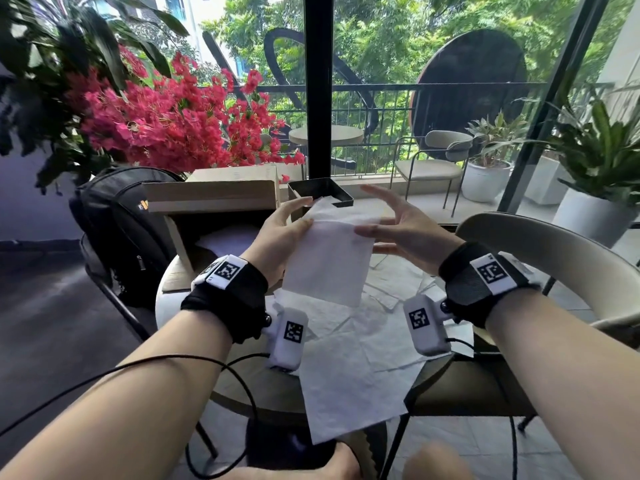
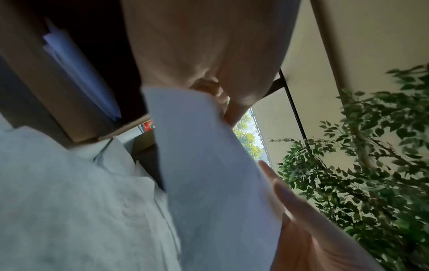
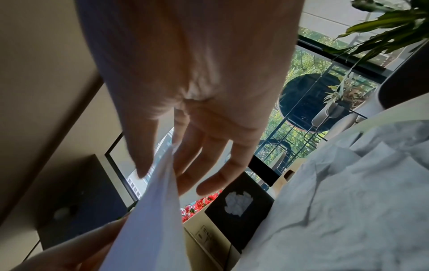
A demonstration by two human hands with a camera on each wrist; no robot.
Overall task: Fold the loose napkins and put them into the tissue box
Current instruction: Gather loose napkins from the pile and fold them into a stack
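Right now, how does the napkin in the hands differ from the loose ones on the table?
The held napkin is up in the air, pinched by the left hand; the table napkins lie flat, untouched. The held napkin looks like a narrow, smooth rectangle; the table napkins are spread wider, creased and overlapping. The right hand is open beside the held napkin. Both are plain white.
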